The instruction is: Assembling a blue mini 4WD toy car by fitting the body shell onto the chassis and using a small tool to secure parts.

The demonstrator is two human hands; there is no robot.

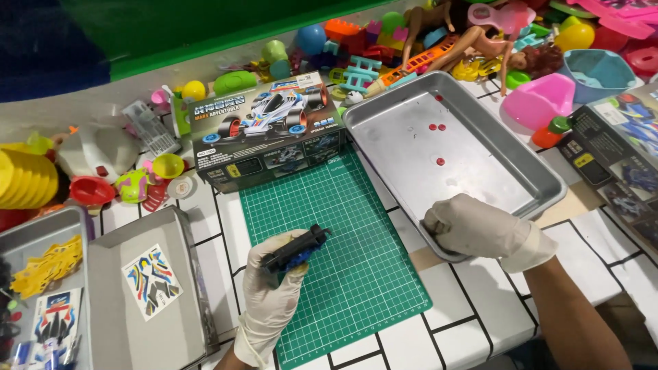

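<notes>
My left hand (273, 288), in a pale glove, holds a small black and blue toy car chassis (296, 250) above the green cutting mat (343, 226). My right hand (473, 226), also gloved, grips the near rim of a metal tray (493, 144). Inside that tray lie a few small red round parts (436, 127). A toy car kit box (271, 130) with a racing car picture stands at the mat's far edge.
An open grey box lid (144, 294) with a sticker sheet sits at the left, beside another tray holding yellow parts (44, 264). Colourful plastic toys and dolls (452, 41) crowd the back. A second kit box (617, 157) lies at the right.
</notes>
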